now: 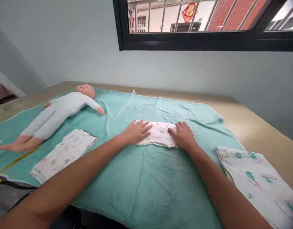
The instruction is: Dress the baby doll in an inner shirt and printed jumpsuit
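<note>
A small folded white cloth with a faint print [159, 133] lies in the middle of a teal towel [141, 178]. My left hand [136, 131] rests flat on the cloth's left end, fingers stretched out. My right hand [183, 136] presses flat on its right end, fingers together and extended. Both forearms reach in from the near edge.
A baby doll in a white suit [58, 113] lies on its back at the far left of the towel. A folded printed cloth [64, 154] sits near it. Another printed cloth [258, 183] lies at the right on the wooden table [256, 127]. A wall and window stand behind.
</note>
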### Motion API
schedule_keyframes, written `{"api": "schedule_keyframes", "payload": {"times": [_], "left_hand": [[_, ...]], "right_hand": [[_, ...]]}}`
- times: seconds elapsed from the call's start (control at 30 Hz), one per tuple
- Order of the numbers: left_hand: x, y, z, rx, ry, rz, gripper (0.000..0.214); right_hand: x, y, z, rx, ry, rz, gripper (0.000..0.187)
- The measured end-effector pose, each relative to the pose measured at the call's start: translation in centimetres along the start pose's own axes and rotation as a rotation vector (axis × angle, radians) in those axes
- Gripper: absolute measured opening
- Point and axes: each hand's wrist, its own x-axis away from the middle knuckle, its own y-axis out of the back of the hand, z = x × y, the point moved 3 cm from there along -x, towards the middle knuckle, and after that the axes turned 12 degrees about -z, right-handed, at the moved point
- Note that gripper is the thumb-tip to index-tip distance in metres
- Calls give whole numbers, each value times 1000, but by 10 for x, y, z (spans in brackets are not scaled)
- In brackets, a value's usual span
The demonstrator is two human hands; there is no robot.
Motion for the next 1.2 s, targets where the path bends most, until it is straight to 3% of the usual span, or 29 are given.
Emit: {"api": "schedule_keyframes", "payload": {"times": [0.13,0.27,0.37,0.53,0.63,0.7,0.87,1.07,1.2], "left_hand": [[-21,10,15,-38,164,14,52],[-45,19,14,-20,166,50,54],[-62,26,12,34,190,180,53],[-76,42,14,194,257,398,53],[-75,52,13,319,312,450,55],[-72,57,11,399,350,459,56],[-63,69,7,621,387,492,50],[-51,87,12,596,447,643,40],[-36,95,21,773,437,600,38]], "right_hand": [[-7,6,-3,-99,-17,-40,41],[-10,10,-8,-317,-69,-148,28],[-11,12,-9,-496,-125,-181,23],[-10,17,-4,-891,-330,-91,27],[-9,21,3,-1230,-446,7,35],[-8,24,7,-1418,-512,140,42],[1,30,14,-1495,-496,567,40],[4,30,20,-1540,-503,443,35],[6,31,29,-1621,-567,395,34]]}}
